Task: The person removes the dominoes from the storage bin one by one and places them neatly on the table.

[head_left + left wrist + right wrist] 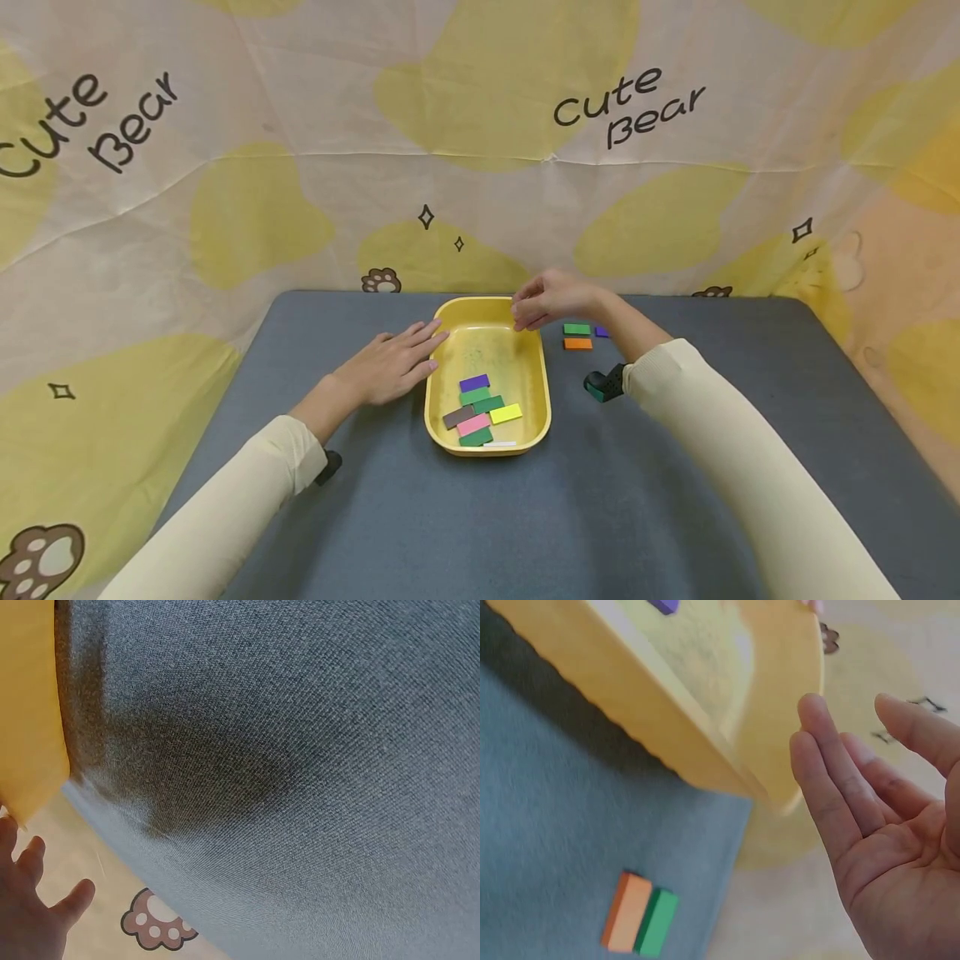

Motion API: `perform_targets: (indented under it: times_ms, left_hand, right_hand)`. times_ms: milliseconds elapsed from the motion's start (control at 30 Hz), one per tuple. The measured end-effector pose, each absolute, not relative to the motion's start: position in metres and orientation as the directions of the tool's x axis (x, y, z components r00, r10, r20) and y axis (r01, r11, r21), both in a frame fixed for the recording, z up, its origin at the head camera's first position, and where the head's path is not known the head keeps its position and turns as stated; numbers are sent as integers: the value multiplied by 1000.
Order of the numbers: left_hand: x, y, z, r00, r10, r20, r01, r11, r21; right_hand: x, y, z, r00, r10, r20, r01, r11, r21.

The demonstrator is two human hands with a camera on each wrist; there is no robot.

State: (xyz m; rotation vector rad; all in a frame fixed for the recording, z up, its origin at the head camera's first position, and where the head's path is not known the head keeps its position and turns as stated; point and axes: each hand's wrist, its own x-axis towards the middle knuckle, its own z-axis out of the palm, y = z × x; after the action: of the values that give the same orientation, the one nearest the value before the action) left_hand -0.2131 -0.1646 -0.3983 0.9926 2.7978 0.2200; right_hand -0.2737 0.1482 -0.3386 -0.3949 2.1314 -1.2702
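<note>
My left hand (pixel 393 362) lies with fingers spread and straight at the left rim of a yellow tray (pixel 543 379). At the tray's far right corner is my right hand (pixel 555 298), its fingers loosely bent. The right wrist view shows no object between that hand's thumb and fingers (pixel 829 776). Several flat coloured blocks lie in the tray's near half, among them a purple block (pixel 474 383), a yellow block (pixel 506 413), a pink block (pixel 473 425) and a dark brown block (pixel 458 417). A white block (pixel 500 444) sits low by the near wall, partly hidden.
Right of the tray, on the grey table (pixel 480 525), lie a green block (pixel 577 329), an orange block (pixel 577 343) and a purple block (pixel 602 332) partly covered by my right forearm. A patterned cloth (pixel 480 125) hangs behind the table's far edge.
</note>
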Motion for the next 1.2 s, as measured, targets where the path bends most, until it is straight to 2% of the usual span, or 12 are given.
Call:
perform_targets:
  times_ms: [400, 767, 933, 1200]
  left_hand:
    - [-214, -165, -400, -772, 625, -115, 600, 776, 193]
    - [-214, -165, -399, -769, 629, -115, 604, 773, 192]
    - [-214, -166, -400, -767, 632, -111, 607, 770, 195]
    - [-214, -167, -401, -761, 641, -98, 616, 762, 197]
  right_hand:
    - [-266, 118, -368, -689, -556, -464, 83, 575, -814]
    - [-265, 99, -371, -613, -544, -573, 61, 691, -721]
    - [-263, 90, -375, -555, -534, -637, 84, 726, -682]
    - [-261, 76, -381, -517, -513, -685, 131, 744, -655]
